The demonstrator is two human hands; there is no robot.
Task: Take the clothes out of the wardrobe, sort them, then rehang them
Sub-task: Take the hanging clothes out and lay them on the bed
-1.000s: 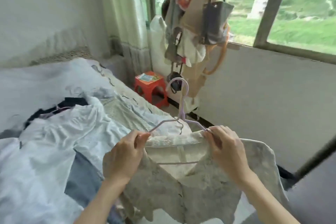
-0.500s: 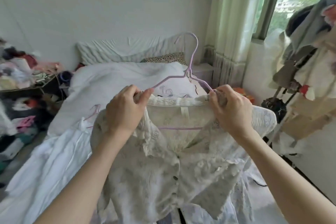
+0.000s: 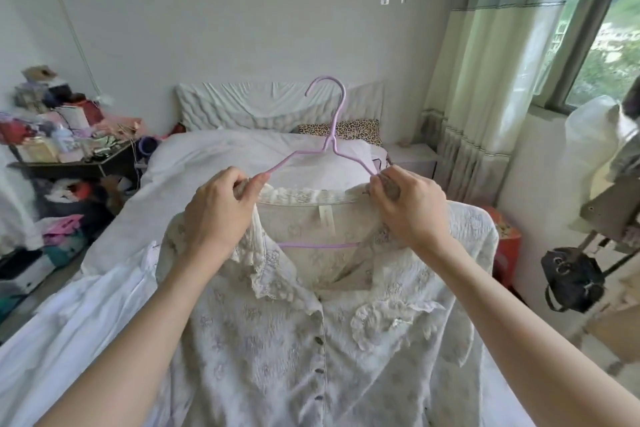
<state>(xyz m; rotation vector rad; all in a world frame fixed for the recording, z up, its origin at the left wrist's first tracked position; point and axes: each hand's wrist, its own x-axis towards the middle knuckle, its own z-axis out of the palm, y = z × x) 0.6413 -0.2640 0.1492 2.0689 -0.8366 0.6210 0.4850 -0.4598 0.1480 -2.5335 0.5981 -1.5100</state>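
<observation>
- Head view, far left: a dark desk [image 3: 74, 163] stands by the wall, heaped with boxes, bags and small items too blurred to name; more bags and cloth lie on the floor beneath it.
- A white garment [image 3: 69, 322] lies spread over the near left part of the bed [image 3: 214, 156], which is covered in white bedding.
- The left hand [image 3: 216, 215] has its grip closed: thumb and curled fingers pinch the left shoulder of a cream lace blouse [image 3: 277, 340] together with the left arm of a lilac wire hanger [image 3: 329, 146].
- The hanger sits inside the blouse's neck, its hook upright above the collar and its lower bar showing through the open neckline.
- The blouse hangs in front of the person over the bed, buttoned down the front, collar at the top.
- A leopard-print pillow [image 3: 353, 130] lies at the head of the bed, behind the hanger.
- The right hand [image 3: 408, 208] likewise grips closed, fingers curled round the blouse's right shoulder and the hanger's right arm.
- Further right: a green-and-cream curtain [image 3: 491, 80], a window [image 3: 602, 45], and a black handbag [image 3: 571, 279] hanging low on a rack.
</observation>
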